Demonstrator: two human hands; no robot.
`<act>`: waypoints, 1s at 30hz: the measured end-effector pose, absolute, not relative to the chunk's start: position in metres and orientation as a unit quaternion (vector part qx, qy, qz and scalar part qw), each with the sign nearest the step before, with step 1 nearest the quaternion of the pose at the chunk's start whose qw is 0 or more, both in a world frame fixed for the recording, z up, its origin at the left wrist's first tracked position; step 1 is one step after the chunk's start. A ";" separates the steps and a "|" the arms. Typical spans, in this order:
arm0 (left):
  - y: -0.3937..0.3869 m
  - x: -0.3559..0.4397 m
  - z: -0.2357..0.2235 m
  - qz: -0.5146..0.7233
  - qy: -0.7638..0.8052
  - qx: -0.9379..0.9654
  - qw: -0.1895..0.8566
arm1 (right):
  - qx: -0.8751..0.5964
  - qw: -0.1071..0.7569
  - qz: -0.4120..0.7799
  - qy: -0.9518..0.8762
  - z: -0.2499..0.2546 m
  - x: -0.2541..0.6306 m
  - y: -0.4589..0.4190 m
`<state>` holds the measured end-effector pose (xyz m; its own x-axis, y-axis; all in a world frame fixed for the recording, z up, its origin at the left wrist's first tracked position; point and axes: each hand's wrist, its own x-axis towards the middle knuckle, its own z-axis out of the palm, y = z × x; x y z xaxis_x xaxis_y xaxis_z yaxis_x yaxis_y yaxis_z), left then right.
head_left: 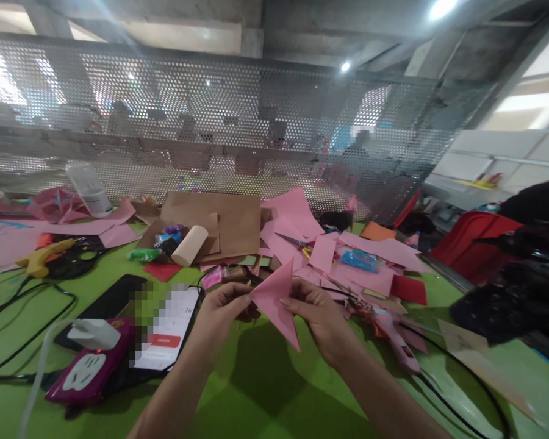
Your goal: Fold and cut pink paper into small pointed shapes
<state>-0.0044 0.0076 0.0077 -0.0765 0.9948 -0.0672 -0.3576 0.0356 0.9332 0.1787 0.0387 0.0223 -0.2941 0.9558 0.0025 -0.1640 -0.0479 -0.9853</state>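
Left hand [224, 305] and right hand [318, 317]: fingers pinching one folded pink paper [277, 302], held between them. Beneath fingers: green tabletop [256, 396]. Past fingers: loose pink sheets [297, 213], then perforated screen [201, 116]; shapes behind it indistinct. Concrete ceiling [297, 36], cut off above.

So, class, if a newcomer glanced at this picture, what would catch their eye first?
Probably the folded pink paper, held between the left hand and right hand above the green table, just right of centre. Next, perhaps, the magenta power strip at lower left, and the yellow glue gun beyond it, near the left edge.
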 end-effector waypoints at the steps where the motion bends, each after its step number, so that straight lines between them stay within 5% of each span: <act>1: 0.008 -0.004 0.008 0.592 0.432 0.362 0.576 | -0.378 0.455 0.623 -0.512 0.022 0.179 0.039; 17: 0.008 -0.005 0.003 0.600 0.382 0.320 0.625 | -0.393 0.458 0.615 -0.508 0.022 0.179 0.037; 30: 0.005 -0.001 0.008 0.533 0.413 0.352 0.650 | -0.402 0.448 0.409 -0.686 0.027 0.179 0.034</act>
